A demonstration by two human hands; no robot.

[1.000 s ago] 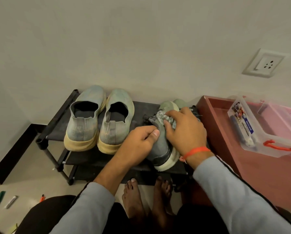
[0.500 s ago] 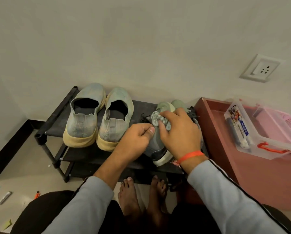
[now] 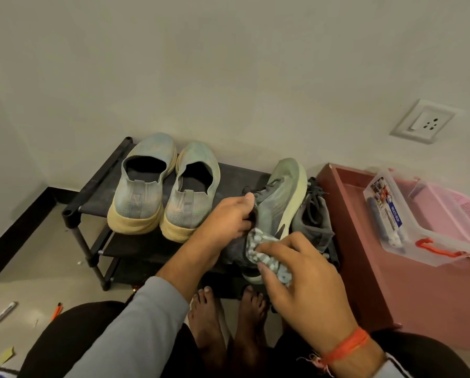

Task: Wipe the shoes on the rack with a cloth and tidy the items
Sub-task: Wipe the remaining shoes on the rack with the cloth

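Your left hand (image 3: 225,216) grips the green shoe (image 3: 276,211) on the rack (image 3: 91,192); your right hand (image 3: 302,282) pinches a patterned cloth (image 3: 261,251) against its heel.

Slip-ons (image 3: 162,186) on rack (image 3: 91,197) — bin (image 3: 416,222) rightward

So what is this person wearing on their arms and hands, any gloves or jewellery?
No gloves: both the left hand and the right hand are bare. Each arm has a light grey long sleeve, the left one pushed up the forearm. On the right wrist sits an orange thread band with frayed loose ends. No rings or watch are visible.
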